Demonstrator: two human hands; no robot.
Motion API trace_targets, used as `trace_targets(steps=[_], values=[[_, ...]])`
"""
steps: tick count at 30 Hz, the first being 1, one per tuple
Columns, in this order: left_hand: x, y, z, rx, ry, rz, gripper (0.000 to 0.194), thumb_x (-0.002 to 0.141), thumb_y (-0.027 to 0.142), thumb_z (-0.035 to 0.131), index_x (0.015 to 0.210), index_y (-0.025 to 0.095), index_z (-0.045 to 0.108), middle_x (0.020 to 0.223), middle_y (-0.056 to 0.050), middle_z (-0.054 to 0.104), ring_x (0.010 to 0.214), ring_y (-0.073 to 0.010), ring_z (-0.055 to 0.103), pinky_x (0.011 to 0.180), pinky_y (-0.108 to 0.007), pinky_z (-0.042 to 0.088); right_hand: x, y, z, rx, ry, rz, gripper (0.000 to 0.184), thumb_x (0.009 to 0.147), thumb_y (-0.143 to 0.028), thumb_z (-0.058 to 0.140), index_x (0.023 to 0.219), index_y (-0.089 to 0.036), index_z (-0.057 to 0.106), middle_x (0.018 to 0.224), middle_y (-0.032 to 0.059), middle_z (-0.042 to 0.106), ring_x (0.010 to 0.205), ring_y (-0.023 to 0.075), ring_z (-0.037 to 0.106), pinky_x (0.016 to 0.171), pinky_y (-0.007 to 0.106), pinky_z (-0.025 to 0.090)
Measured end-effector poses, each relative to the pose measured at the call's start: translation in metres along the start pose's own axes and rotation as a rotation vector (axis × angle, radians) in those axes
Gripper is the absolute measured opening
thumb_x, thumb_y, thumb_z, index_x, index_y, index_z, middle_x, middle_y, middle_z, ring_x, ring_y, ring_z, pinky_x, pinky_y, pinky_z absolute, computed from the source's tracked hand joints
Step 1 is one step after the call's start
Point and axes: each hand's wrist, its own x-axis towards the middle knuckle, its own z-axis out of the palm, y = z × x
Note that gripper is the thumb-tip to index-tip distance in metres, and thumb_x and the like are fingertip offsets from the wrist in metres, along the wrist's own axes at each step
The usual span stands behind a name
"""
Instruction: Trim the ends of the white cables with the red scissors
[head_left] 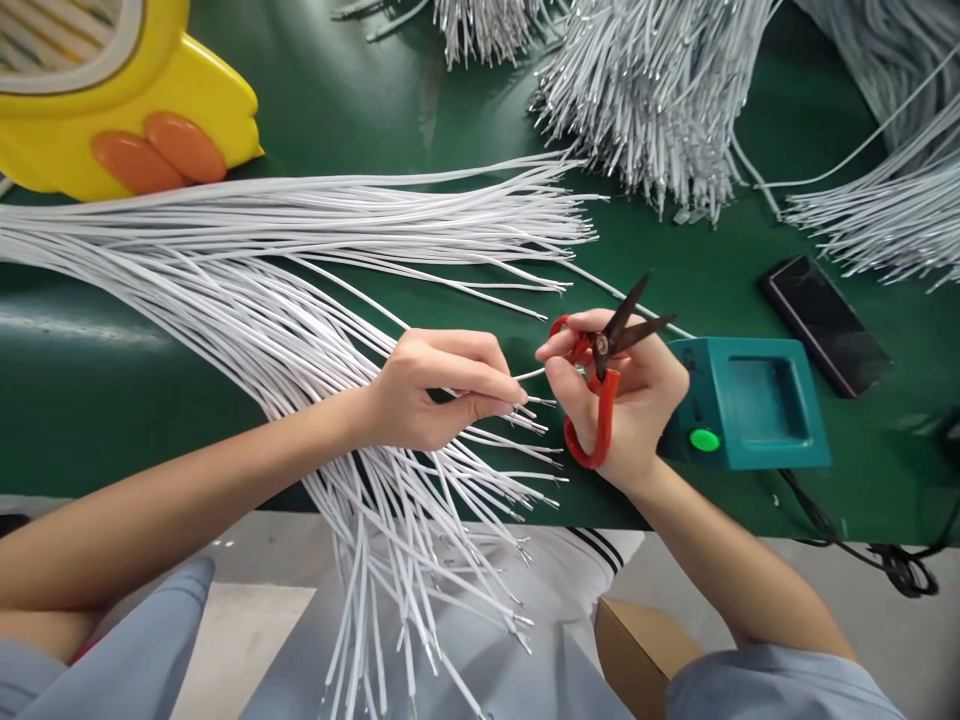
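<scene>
White wires (277, 330), loose bundle fanned over the near edge of the worktop (90, 400), one wire (532, 374) pinched in the left hand (442, 390), right hand (634, 405) curled round scissors (602, 345) close by, step apparently working that wire's end, next move likely calling for a steady pinch.

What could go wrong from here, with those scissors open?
The scissors stand open in the right hand and might nick it. The wire is thin and could slip from the left hand's grip. White wires hang over the table's edge and may tangle.
</scene>
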Motion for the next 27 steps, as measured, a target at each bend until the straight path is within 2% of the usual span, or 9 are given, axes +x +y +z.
trace_targets(steps=[11,17,20,25,27], values=[[0.000,-0.002,0.002,-0.002,0.017,0.026,0.002,0.078,0.013,0.068,0.078,0.014,0.070,0.069,-0.004,0.067,0.058,-0.0078,0.059,0.052,-0.016,0.046,0.000,0.000,0.000,0.021,0.003,0.011,0.030,0.074,-0.011,0.066,0.100,-0.025,0.061,0.078,-0.0018,0.066,0.069,0.0118,0.064,0.063,0.026,0.052],[0.000,0.004,0.003,0.035,-0.013,0.053,0.004,0.080,0.013,0.065,0.077,0.013,0.068,0.065,-0.005,0.064,0.055,-0.0078,0.056,0.049,-0.016,0.042,0.001,-0.003,0.000,0.028,0.020,0.025,0.028,0.073,-0.011,0.066,0.098,-0.024,0.061,0.076,-0.0020,0.066,0.068,0.0113,0.064,0.062,0.025,0.052],[-0.001,0.009,0.003,0.047,-0.106,0.053,0.005,0.079,0.014,0.064,0.074,0.014,0.066,0.063,-0.004,0.063,0.053,-0.0077,0.054,0.050,-0.017,0.041,0.003,-0.005,-0.001,0.059,0.054,0.020,0.027,0.072,-0.011,0.067,0.096,-0.023,0.062,0.075,-0.0023,0.066,0.068,0.0112,0.064,0.062,0.025,0.052],[-0.005,0.020,0.007,0.212,-0.386,0.020,0.028,0.083,0.030,0.063,0.059,0.017,0.061,0.053,0.000,0.054,0.049,-0.0084,0.048,0.048,-0.023,0.035,0.005,-0.007,-0.002,0.102,0.140,0.027,0.024,0.072,-0.014,0.068,0.094,-0.022,0.063,0.073,-0.0016,0.065,0.065,0.0118,0.062,0.059,0.026,0.051],[-0.005,0.024,0.011,0.249,-0.510,0.038,0.031,0.083,0.037,0.063,0.058,0.018,0.062,0.057,-0.002,0.058,0.055,-0.0108,0.052,0.052,-0.025,0.039,0.007,-0.007,-0.003,0.116,0.201,-0.004,0.022,0.072,-0.017,0.068,0.093,-0.021,0.062,0.072,-0.0013,0.064,0.064,0.0121,0.061,0.059,0.027,0.050]])
